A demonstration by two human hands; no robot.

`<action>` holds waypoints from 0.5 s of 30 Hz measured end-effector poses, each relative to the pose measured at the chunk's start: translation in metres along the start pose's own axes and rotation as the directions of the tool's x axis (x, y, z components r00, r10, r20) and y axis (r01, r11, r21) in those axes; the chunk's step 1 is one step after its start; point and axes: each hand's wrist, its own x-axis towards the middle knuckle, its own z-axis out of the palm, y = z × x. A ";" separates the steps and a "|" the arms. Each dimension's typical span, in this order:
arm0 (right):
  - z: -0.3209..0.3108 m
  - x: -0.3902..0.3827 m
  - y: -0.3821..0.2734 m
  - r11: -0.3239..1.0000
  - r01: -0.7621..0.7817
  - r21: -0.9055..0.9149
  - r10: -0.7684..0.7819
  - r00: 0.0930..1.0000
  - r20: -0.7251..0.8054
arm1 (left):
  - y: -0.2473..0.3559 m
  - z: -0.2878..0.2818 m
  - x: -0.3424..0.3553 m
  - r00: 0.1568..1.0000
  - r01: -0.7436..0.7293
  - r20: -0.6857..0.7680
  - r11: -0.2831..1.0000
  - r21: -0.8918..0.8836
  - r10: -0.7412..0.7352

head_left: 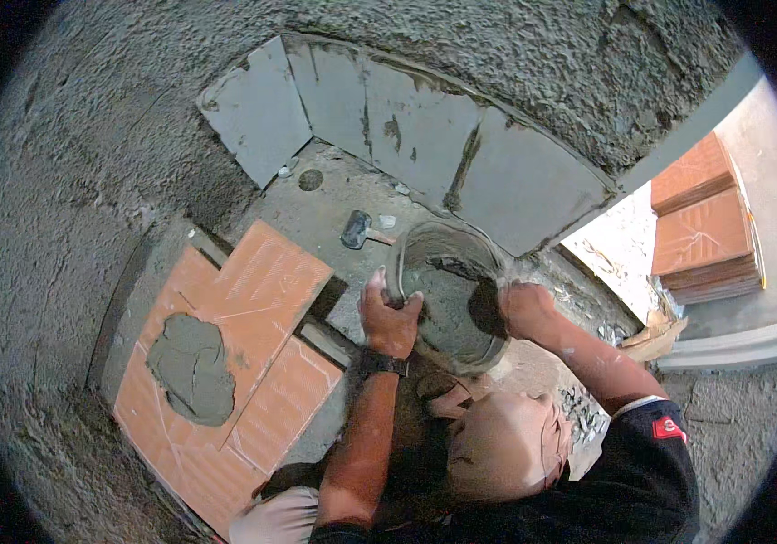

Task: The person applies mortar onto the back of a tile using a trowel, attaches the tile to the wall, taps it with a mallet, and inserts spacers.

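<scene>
A round, mortar-smeared bucket (443, 238) stands tilted between my two hands, with wet grey mortar (434, 290) inside it. My left hand (390, 317) is closed on the bucket's left rim, thumb over the edge. On the opposite side my right hand (526, 311) grips the rim, its fingers partly hidden. Just beyond the bucket lies a mallet (356, 230) with a black head, its handle running toward the bucket. To the left, a thick patch of mortar (193, 367) is spread on the orange back of a tile (266, 286).
Further orange tiles (288, 399) lie under that one. Pale tiles (533, 181) line the foot of the rough cement wall (497, 54). At the right, beyond a doorway, stands a stack of orange tiles (701, 231) beside torn cardboard (656, 335). Rubble lies near my knee (506, 444).
</scene>
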 end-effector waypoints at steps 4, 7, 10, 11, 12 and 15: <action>0.025 0.005 -0.007 0.994 -0.071 -0.085 0.075 0.996 0.047 | 0.013 0.013 -0.005 0.986 -0.156 0.048 0.988 -0.019 0.157; 0.047 -0.007 -0.027 0.992 -0.118 0.039 0.112 0.985 0.128 | 0.017 0.017 -0.003 0.946 -0.201 0.225 0.967 -0.160 0.234; 0.065 -0.033 -0.040 1.000 -0.023 -0.013 0.023 1.000 0.016 | 0.022 0.026 -0.002 0.906 -0.281 0.240 0.920 -0.274 0.348; 0.069 -0.039 -0.042 1.000 -0.024 0.012 0.024 0.999 0.032 | 0.024 0.030 -0.002 0.906 -0.275 0.246 0.921 -0.274 0.344; 0.071 -0.045 -0.045 0.999 0.046 -0.027 -0.044 0.996 0.074 | 0.026 0.033 -0.004 0.906 -0.288 0.235 0.920 -0.264 0.351; 0.065 -0.052 -0.044 0.998 0.047 0.036 -0.054 0.966 0.252 | 0.036 0.038 -0.010 0.886 -0.356 0.224 0.906 -0.230 0.406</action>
